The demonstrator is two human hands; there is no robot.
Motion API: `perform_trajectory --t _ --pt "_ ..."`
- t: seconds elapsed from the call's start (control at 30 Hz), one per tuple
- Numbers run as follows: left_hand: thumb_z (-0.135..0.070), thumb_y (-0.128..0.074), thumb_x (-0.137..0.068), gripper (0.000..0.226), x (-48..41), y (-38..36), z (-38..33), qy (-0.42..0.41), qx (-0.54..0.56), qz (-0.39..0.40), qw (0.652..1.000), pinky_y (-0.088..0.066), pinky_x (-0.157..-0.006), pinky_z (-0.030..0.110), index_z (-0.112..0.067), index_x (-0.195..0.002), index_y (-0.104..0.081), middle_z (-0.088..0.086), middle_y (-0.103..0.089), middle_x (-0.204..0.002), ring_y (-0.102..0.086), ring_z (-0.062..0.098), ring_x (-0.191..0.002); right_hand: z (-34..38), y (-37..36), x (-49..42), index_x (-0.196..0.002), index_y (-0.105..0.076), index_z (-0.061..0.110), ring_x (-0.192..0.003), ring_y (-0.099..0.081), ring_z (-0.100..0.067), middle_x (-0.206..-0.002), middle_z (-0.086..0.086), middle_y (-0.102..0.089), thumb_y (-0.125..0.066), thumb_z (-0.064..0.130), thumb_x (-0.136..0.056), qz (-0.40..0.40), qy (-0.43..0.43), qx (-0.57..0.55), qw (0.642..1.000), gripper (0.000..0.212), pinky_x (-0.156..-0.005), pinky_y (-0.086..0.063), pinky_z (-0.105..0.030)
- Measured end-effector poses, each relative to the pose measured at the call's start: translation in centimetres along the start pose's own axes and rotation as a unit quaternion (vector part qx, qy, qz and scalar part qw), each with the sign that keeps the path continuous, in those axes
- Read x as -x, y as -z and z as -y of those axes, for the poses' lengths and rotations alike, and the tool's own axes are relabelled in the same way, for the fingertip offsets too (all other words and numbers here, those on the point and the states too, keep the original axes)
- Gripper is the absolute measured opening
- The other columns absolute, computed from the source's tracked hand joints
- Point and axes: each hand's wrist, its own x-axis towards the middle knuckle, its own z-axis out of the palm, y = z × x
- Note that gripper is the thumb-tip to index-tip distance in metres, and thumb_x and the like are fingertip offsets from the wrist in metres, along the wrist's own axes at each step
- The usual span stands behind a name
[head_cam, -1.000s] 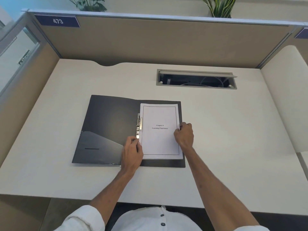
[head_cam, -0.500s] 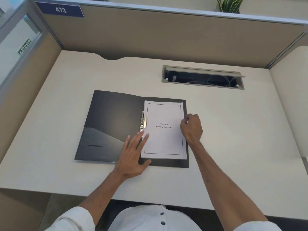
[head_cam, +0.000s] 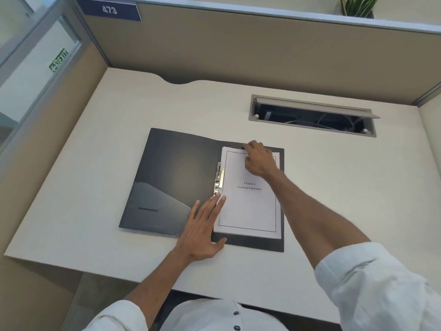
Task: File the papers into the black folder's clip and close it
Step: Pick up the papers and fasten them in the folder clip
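Both hands have shifted: the right hand (head_cam: 259, 158) has slid from the papers' (head_cam: 249, 206) right edge to their far edge, fingers curled on the top corner, holding nothing, while the left hand (head_cam: 202, 225) now lies flat and open beside the metal clip (head_cam: 219, 179). With the papers clamped in the open black folder (head_cam: 171, 177) on the surface (head_cam: 334, 187), closing the cover probably comes next.
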Motion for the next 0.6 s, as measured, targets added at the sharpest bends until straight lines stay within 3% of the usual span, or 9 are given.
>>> perform_trajectory --t 0.23,0.6 --pt "-0.061 -0.069 -0.092 0.114 0.1 -0.5 0.2 0.026 0.008 -0.001 1.000 -0.019 -0.140 0.063 -0.025 -0.180 -0.006 -0.011 -0.003 -0.188 -0.010 0.015 -0.176 0.3 -0.4 -1.7 -0.143 -0.060 0.007 -0.140 -0.049 -0.033 -0.147 -0.012 -0.054 -0.042 0.006 -0.107 0.002 -0.004 0.003 1.000 0.040 -0.117 -0.042 -0.051" --pt "-0.058 -0.073 -0.093 0.106 -0.1 -0.4 0.2 0.046 0.032 -0.014 0.998 -0.019 -0.141 0.061 -0.015 -0.177 -0.024 -0.005 -0.018 -0.186 -0.021 0.019 -0.174 0.3 -0.7 -1.9 -0.143 -0.060 0.009 -0.140 -0.049 -0.032 -0.145 -0.010 -0.054 -0.045 0.012 -0.110 -0.008 0.000 -0.009 1.000 0.036 -0.118 -0.041 -0.050"
